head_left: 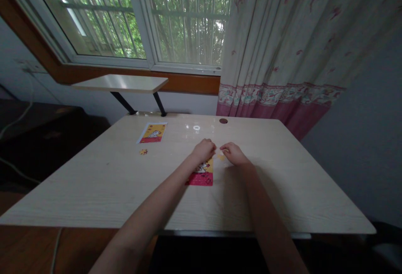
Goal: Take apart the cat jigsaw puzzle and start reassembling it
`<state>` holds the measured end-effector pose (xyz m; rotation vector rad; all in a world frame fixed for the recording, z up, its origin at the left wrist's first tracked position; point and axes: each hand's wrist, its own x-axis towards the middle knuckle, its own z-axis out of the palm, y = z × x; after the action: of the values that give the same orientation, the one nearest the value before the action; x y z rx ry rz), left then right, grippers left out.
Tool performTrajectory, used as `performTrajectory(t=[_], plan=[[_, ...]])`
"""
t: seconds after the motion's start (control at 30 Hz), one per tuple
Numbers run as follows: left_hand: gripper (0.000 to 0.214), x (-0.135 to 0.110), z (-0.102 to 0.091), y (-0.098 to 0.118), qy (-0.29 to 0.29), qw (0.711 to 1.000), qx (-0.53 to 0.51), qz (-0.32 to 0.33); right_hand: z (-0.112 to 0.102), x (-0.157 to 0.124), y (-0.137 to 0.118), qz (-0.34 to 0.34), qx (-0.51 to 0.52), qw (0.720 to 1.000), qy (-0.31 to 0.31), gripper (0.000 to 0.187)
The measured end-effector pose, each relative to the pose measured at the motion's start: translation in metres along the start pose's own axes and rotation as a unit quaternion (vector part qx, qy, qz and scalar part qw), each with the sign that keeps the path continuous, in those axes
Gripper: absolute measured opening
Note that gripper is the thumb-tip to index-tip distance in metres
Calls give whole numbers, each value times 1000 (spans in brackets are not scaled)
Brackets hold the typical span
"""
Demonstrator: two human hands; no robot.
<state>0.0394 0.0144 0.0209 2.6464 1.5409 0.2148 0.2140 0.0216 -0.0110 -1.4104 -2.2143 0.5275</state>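
Observation:
A partly assembled jigsaw puzzle (201, 178), yellow above and pink below with a white cartoon figure, lies flat on the table (125, 190). My left hand (204, 150) is closed over its upper part and hides that edge. Just to the right, my right hand (233, 152) has its fingers bent together, their tips close to those of the left. Under the right fingertips, a yellow puzzle piece (221, 156) rests on the tabletop. Whatever either hand pinches is too small to make out.
A picture card (153, 133) in matching colours lies at the back left, with loose puzzle pieces (143, 152) in front of it. A raised shelf (122, 83) stands on black legs at the rear left corner. Behind the table hang curtains (276, 73); a round brown disc (223, 121) shows near the back edge.

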Motion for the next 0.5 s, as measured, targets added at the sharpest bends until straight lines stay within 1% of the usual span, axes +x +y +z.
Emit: performTrajectory(t=[0.1, 0.2, 0.27, 0.4, 0.43, 0.5], plan=[[21, -4, -2, 0, 0, 1000, 20, 14, -2, -1, 3, -15, -5, 1000, -8, 28], [25, -8, -2, 2, 13, 998, 54, 42, -3, -1, 5, -20, -3, 1000, -19, 23], [27, -9, -1, 2, 38, 996, 66, 47, -3, -1, 5, -18, 1, 1000, -19, 19], [28, -6, 1, -4, 83, 996, 41, -1, -2, -2, 5, -17, -2, 1000, -13, 15], [28, -6, 1, -7, 85, 996, 30, -10, -2, -2, 5, -17, -3, 1000, -13, 14], [27, -5, 0, -11, 67, 998, 5, -6, 0, -2, 6, -15, -2, 1000, -14, 13]])
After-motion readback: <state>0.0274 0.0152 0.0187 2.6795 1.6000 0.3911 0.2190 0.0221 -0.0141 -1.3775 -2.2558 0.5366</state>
